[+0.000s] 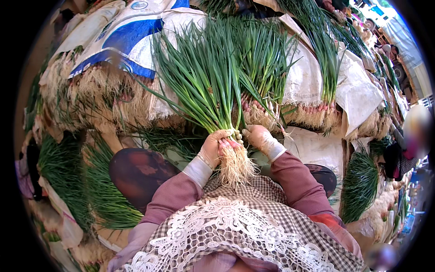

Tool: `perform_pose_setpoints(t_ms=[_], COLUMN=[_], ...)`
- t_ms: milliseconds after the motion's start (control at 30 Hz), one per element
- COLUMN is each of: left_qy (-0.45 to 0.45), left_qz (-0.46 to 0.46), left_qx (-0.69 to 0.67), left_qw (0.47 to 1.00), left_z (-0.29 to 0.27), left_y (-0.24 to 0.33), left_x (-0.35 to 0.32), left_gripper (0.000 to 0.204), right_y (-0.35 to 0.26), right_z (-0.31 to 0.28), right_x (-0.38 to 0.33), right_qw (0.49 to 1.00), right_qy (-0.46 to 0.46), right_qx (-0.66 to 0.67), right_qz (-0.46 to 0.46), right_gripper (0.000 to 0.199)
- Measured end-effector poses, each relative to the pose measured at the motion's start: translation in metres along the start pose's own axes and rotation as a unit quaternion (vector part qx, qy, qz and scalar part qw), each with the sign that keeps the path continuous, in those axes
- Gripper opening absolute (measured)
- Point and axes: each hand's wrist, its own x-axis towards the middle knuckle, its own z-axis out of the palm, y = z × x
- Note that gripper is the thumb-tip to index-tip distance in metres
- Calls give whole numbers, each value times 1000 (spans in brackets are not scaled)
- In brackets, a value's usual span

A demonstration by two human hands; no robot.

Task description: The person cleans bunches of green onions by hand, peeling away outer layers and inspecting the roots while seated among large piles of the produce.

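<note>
My gloved left hand [215, 147] is closed around a bunch of young green garlic [206, 86]. The long leaves fan away from me, and pinkish bulbs and pale stringy roots [235, 167] hang toward my lap. At the bunch's right side, my gloved right hand [262, 139] has its fingers curled, thumb and forefinger close against the stems. What it pinches, if anything, is too small to make out. Just beyond lies another pile of green garlic [263, 63], its bulbs and roots facing me, with a few stalks [276, 119] sticking out toward my right hand.
White woven sacks [306, 75] and a blue-and-white sack [136, 45] cover a rooty heap [99, 90] ahead. More garlic greens lie at left [108, 195] and right [361, 183]. My knees [140, 174] flank the work, and a person [398, 156] is at far right.
</note>
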Motion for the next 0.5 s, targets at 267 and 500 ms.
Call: perform_pose_setpoints(t_ms=[267, 500], left_qy=[-119, -134], left_qz=[27, 7], left_qx=[-58, -15], left_qw=[991, 991], left_z=[37, 44], left_y=[24, 15], left_x=[-16, -22], left_gripper=[46, 50], right_y=[14, 49], right_z=[35, -43], right_x=[-31, -42], right_qw=[954, 936], right_qy=[-255, 341], right_qx=[-101, -68], right_qz=[-118, 55], right_gripper=[31, 30])
